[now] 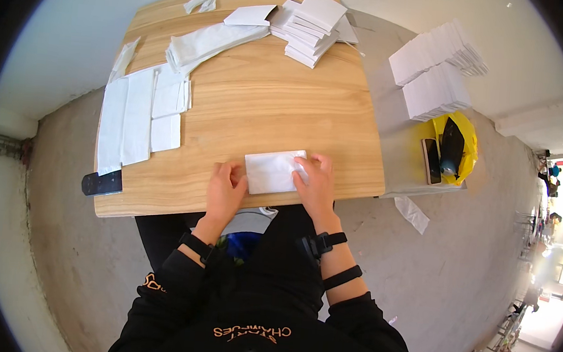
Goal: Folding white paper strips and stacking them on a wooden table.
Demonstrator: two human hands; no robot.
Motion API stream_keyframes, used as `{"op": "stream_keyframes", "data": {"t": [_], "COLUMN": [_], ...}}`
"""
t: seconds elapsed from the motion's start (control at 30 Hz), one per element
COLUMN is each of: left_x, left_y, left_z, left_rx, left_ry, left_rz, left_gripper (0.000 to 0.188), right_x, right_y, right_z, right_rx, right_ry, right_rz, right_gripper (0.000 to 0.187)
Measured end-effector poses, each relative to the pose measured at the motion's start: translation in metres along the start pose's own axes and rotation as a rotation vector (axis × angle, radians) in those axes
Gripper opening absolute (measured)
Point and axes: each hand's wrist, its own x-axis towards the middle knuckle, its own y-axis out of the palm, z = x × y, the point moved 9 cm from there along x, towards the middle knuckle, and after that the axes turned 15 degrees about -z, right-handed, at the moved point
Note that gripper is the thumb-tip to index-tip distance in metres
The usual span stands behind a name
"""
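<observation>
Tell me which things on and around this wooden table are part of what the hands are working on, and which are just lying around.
In hand:
white rectangular paper piece under left hand and right hand
flat white sheets
stack of white folded packets

Lying about:
dark phone
yellow plastic bag
black flat object at the table's edge
crumpled white paper on the floor

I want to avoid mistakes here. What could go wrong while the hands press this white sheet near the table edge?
1. The white sheet lies close to the near edge of the wooden table; a push from the left hand or right hand might slide it off.
2. The stack of folded white pieces looks uneven and could topple if the table shakes.
3. The phone rests near the side table's edge and may fall.
</observation>
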Motion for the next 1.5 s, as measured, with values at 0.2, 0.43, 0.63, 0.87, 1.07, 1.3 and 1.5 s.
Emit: {"op": "stream_keyframes", "data": {"t": [0.2,0.43,0.63,0.87,1.07,1.3,1.5], "left_x": [0.01,0.032,0.034,0.028,0.006,0.0,-0.024], "left_y": [-0.001,0.023,0.033,0.04,0.057,0.052,0.002], "left_z": [0.0,-0.004,-0.004,-0.001,0.026,0.013,-0.018], "left_rx": [0.073,0.168,0.396,0.071,-0.303,-0.392,-0.558], "left_ry": [-0.026,0.026,-0.083,-0.118,-0.612,-0.334,-0.436], "left_rz": [0.011,0.094,0.272,0.211,0.409,0.461,0.588], "left_gripper": [0.044,0.051,0.041,0.035,0.03,0.03,0.03], "right_x": [0.006,-0.003,-0.004,-0.004,-0.003,-0.007,-0.033], "right_y": [-0.01,0.005,0.006,0.007,0.005,0.0,0.013], "right_z": [0.012,-0.001,-0.004,-0.003,-0.003,0.001,-0.001], "right_rx": [0.051,-0.052,-0.036,-0.031,0.003,0.017,0.89], "right_ry": [0.001,0.019,0.03,0.036,0.024,0.037,0.646], "right_rz": [-0.1,-0.016,-0.042,-0.04,-0.063,-0.106,0.149], "right_gripper": [0.036,0.035,0.035,0.034,0.036,0.055,0.059]}}
